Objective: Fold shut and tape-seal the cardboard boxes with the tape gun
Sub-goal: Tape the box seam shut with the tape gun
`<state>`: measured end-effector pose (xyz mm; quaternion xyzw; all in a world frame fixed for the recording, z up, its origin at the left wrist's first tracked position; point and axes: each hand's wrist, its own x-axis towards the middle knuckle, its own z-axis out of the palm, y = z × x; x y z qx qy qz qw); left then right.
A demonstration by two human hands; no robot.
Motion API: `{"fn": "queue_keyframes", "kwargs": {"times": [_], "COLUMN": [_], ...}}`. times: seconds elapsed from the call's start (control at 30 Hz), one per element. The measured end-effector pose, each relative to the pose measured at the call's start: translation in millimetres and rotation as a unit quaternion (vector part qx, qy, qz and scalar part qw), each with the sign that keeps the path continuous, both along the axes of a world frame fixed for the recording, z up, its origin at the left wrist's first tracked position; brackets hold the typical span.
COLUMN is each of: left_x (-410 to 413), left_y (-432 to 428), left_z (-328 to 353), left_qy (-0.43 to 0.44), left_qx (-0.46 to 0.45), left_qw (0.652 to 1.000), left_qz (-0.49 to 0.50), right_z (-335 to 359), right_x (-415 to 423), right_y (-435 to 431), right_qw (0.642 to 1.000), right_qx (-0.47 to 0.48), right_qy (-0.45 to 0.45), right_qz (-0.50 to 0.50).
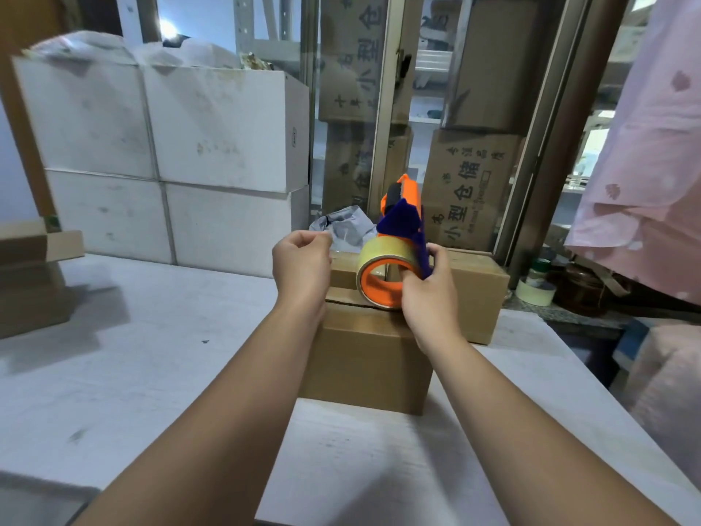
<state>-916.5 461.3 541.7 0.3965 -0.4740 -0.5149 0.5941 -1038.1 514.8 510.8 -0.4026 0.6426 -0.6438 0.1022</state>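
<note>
Our right hand point(428, 294) grips the tape gun point(402, 225) by its roll, at the top of the cardboard box point(364, 358) on the table point(151, 373). On our left hand point(301, 265) the fingertips pinch together; whether on tape, we cannot tell.

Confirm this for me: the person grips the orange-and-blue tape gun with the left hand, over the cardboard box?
No: the head view shows the right hand gripping the orange-and-blue tape gun over the cardboard box.

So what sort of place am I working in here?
Most likely a warehouse packing room: printed brown cartons stacked at the back, white boxes piled behind the table, and the right hand holding a tape gun over a cardboard box.
</note>
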Motion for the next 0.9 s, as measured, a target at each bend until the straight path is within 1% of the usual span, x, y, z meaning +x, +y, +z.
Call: {"fn": "queue_keyframes", "kwargs": {"times": [0.17,0.23,0.33,0.43,0.53,0.6,0.7,0.8,0.9], "left_x": [21,29,38,41,39,38,36,35,34], "left_y": [-3,-4,-3,-3,-1,0,-2,-1,-3], "left_z": [-11,-16,-24,-28,-31,-34,-44,-49,-49], "left_qy": [-0.011,-0.033,-0.056,-0.050,-0.039,-0.052,-0.121,-0.198,-0.254], "left_qx": [0.033,0.035,0.034,0.031,0.005,-0.015,-0.043,-0.066,-0.081], "left_qw": [0.999,0.999,0.998,0.998,0.999,0.998,0.991,0.975,0.957], "left_qz": [0.004,0.006,0.010,0.017,0.013,0.011,0.030,0.078,0.114], "right_z": [0,0,0,0,1,3,6,6,4], "right_x": [2,3,5,6,6,4,4,4,3], "right_y": [2,2,2,3,5,7,10,9,7], "right_qw": [0.998,0.997,0.997,0.995,0.995,0.996,0.996,0.996,0.997], "right_qx": [0.003,0.001,-0.007,-0.014,-0.035,-0.049,-0.047,-0.034,-0.034], "right_qy": [0.061,0.074,0.064,0.062,0.037,0.014,-0.003,0.000,-0.008], "right_qz": [0.015,0.028,0.049,0.070,0.083,0.079,0.079,0.080,0.075]}}
